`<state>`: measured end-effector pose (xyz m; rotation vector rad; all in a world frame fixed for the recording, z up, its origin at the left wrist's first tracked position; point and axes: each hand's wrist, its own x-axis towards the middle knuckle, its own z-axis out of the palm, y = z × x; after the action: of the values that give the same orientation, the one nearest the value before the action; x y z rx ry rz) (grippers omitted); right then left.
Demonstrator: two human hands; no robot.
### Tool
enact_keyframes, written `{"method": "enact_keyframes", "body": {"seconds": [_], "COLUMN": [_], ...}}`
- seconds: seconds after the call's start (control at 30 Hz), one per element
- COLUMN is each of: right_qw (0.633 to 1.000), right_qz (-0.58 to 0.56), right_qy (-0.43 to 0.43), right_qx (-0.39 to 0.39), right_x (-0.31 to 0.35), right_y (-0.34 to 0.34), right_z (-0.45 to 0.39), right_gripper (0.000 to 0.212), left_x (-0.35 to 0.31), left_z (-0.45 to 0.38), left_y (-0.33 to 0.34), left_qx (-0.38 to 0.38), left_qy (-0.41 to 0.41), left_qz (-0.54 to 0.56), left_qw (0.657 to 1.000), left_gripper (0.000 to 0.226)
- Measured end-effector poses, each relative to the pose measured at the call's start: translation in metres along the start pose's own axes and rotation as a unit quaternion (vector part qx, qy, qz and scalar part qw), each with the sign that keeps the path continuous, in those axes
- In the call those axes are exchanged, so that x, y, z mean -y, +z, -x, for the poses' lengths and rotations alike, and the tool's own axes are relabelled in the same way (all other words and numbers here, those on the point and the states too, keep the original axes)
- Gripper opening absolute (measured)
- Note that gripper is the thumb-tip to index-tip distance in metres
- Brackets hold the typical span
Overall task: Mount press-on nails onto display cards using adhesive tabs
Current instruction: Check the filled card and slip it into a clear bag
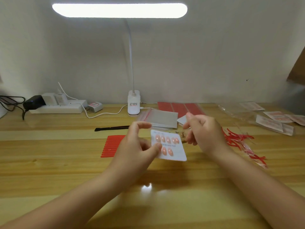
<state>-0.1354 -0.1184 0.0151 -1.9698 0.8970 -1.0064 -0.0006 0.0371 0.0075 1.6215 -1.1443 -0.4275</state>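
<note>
My left hand point(137, 146) pinches the left edge of a white display card point(175, 152) and holds it above the wooden table point(66, 171). Several pink press-on nails point(166, 140) sit on the card, most in an upper row and two below. My right hand point(204, 133) hovers just right of the card, blurred, its fingers curled around something small that I cannot make out. A red sheet of adhesive strips point(112, 146) lies left of the card, partly behind my left hand.
A clip lamp point(134, 103) stands at the back centre, a power strip point(57, 106) at the back left. Zip bags point(161, 119) and red sheets point(178, 107) lie behind my hands, a black tool point(110, 128) to the left. Peeled red backings point(239, 141) and packed cards point(274, 123) lie right.
</note>
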Motion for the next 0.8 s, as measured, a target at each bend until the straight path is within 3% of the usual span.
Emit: {"method": "enact_keyframes", "body": {"seconds": [0.1, 0.3, 0.63, 0.8], "right_qw": [0.989, 0.968, 0.965, 0.961], "right_qz": [0.133, 0.235, 0.241, 0.246], "right_qy": [-0.06, -0.086, -0.094, -0.107], "right_qx": [0.007, 0.024, 0.046, 0.067], "right_x": [-0.013, -0.027, -0.034, -0.036], "right_y": [0.006, 0.023, 0.028, 0.031], "right_z": [0.006, 0.009, 0.006, 0.006], "right_gripper": [0.04, 0.021, 0.012, 0.013], "left_x": [0.002, 0.011, 0.023, 0.025], "left_z": [0.007, 0.01, 0.011, 0.004], "left_y": [0.008, 0.015, 0.015, 0.012], "left_qx": [0.05, 0.086, 0.069, 0.029], "left_qy": [0.0, 0.021, 0.129, 0.129], "left_qz": [-0.059, -0.199, -0.362, -0.348], "left_qw": [0.997, 0.976, 0.921, 0.928], "left_gripper": [0.024, 0.005, 0.013, 0.01]}}
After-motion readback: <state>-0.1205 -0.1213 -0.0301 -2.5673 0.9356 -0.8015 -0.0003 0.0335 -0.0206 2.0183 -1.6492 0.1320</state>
